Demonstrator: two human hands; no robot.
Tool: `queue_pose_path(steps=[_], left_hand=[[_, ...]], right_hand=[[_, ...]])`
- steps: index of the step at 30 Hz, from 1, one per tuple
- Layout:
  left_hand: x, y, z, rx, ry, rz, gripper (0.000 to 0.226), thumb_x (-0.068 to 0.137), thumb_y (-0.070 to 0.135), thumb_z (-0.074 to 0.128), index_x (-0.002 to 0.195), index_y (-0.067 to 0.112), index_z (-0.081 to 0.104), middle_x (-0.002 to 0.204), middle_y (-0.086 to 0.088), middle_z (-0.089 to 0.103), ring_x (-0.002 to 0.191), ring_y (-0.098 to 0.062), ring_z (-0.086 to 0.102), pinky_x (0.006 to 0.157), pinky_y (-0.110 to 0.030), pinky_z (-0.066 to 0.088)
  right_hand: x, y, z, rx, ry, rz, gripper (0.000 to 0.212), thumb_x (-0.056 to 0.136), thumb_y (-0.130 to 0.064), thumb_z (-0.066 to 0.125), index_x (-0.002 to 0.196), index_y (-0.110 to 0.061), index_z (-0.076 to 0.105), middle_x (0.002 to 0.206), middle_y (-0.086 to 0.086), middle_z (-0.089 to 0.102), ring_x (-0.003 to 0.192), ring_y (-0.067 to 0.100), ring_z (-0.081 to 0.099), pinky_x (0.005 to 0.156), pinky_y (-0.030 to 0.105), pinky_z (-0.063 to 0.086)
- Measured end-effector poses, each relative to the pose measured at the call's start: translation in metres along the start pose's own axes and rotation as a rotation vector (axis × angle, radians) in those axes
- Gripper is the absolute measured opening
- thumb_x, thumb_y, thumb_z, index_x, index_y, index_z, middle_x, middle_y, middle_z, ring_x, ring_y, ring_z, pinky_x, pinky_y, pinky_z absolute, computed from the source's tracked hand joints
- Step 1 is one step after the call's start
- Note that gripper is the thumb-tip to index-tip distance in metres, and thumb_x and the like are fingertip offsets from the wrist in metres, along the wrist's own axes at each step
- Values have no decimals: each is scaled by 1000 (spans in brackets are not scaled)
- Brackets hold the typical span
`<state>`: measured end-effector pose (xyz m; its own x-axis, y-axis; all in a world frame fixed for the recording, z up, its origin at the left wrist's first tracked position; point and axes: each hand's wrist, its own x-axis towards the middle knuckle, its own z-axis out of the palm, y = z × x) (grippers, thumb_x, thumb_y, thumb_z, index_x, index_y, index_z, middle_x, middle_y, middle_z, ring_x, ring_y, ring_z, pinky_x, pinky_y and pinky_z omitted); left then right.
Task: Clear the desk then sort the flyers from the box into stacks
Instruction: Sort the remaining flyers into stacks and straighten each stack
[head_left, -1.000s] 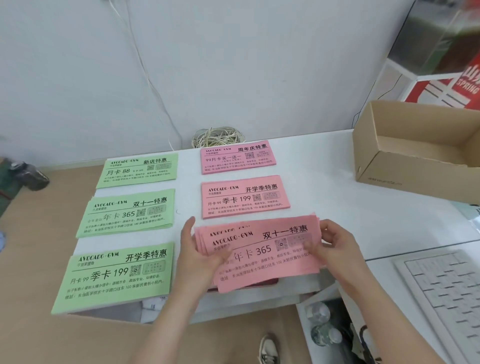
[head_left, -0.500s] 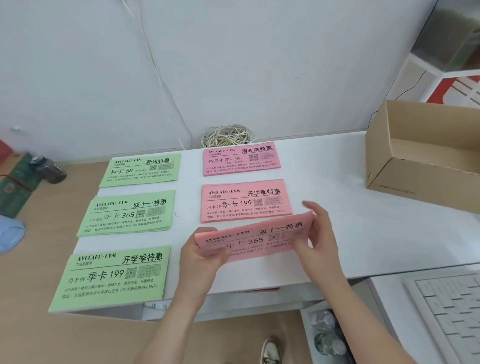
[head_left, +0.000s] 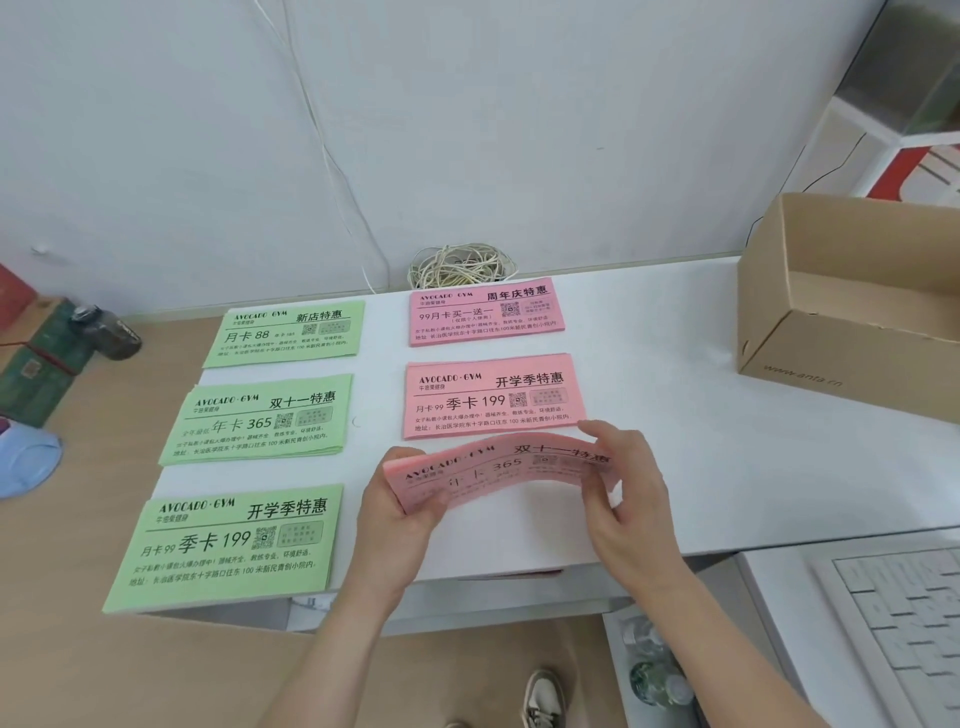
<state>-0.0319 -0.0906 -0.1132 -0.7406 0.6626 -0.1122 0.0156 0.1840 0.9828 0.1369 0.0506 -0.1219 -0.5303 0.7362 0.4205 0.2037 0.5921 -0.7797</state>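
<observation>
Bowed bundle of pink paper flyers (head_left: 498, 467), long axis left-right, held over white bench (head_left: 675, 441) near its near edge. My left grip (head_left: 400, 514) pinches left end; right grip (head_left: 623, 488) curls over right end. Landing spot, I judge: straight down, just near of pink flyer stack (head_left: 493, 400).

The pink bundle (head_left: 498, 470) is thin matt paper, limp enough to bow along its length, printed in flat black ink. The green stacks (head_left: 260, 418) and pink stacks (head_left: 493, 397) are the same dull, smooth paper. The desk (head_left: 675, 441) has a white, smooth top with a faint sheen, perhaps laminate. The box (head_left: 841, 353) is plain brown cardboard, matt and slightly fibrous. The keyboard (head_left: 904, 613) is pale matt plastic. The coiled cable (head_left: 460, 265) has a whitish plastic sheath. The wall (head_left: 467, 130) is matt white
</observation>
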Motion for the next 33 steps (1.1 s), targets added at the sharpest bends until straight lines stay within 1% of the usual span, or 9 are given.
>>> queue_pose_path(steps=[6,9,12,15,18,21,24,30,33], left_hand=[[-6,-5,0,175,120,-12,43,81,-10,57,96,29,45,91,4,59,85,-10,59,71,-23,45],[-8,0,-4,165,191,-82,56,82,-8,62,115,32,41,98,4,65,85,-8,67,69,-21,50],[-14,-2,-7,393,166,-82,71,78,-2,68,128,36,36,103,8,62,86,-13,66,69,-25,48],[-20,-8,-6,635,119,-4,69,77,2,68,132,28,38,118,4,57,99,-18,61,82,-36,50],[-24,-10,-6,814,113,98,66,75,9,73,133,19,45,131,-5,47,114,-25,52,93,-37,44],[-26,-8,-9,956,-36,144,73,71,35,78,135,27,45,149,-3,28,133,-24,28,108,-34,28],[-28,-8,-12,1086,-283,140,90,70,55,73,145,35,26,159,3,-3,143,-19,-2,116,-33,15],[-27,-2,-16,1247,-312,211,91,72,58,69,146,32,24,158,0,7,143,-21,6,113,-33,23],[-17,-1,-13,1348,-403,283,102,70,63,67,149,31,10,159,-4,-6,145,-27,-7,119,-40,4]], right_hand=[[-6,2,0,-11,-133,72,63,87,2,42,131,-42,34,108,-3,50,99,6,52,78,26,51],[-4,-3,-5,-21,-166,128,71,87,8,46,131,-46,33,117,-11,51,106,2,53,83,24,52],[-4,-6,-5,-32,-236,310,76,87,4,48,134,-52,25,108,-12,60,91,11,62,77,33,55],[-6,-8,-1,-149,-301,385,75,88,-2,50,139,-46,19,101,-8,63,86,17,63,73,38,55],[-5,-8,-1,-307,-305,384,60,88,-5,52,138,-30,33,108,0,61,92,21,59,75,32,48],[-3,-12,-2,-464,-352,352,43,90,-9,51,131,-20,46,107,3,59,93,22,57,73,27,41],[-2,-15,-4,-506,-379,341,37,90,-10,51,127,-17,51,106,3,61,94,22,57,76,28,42],[-5,-17,-9,-504,-426,352,38,91,-13,54,128,-19,51,114,0,61,100,20,58,82,28,44],[-5,-17,-8,-518,-433,348,38,90,-12,55,128,-19,51,113,1,60,99,21,58,82,31,45]])
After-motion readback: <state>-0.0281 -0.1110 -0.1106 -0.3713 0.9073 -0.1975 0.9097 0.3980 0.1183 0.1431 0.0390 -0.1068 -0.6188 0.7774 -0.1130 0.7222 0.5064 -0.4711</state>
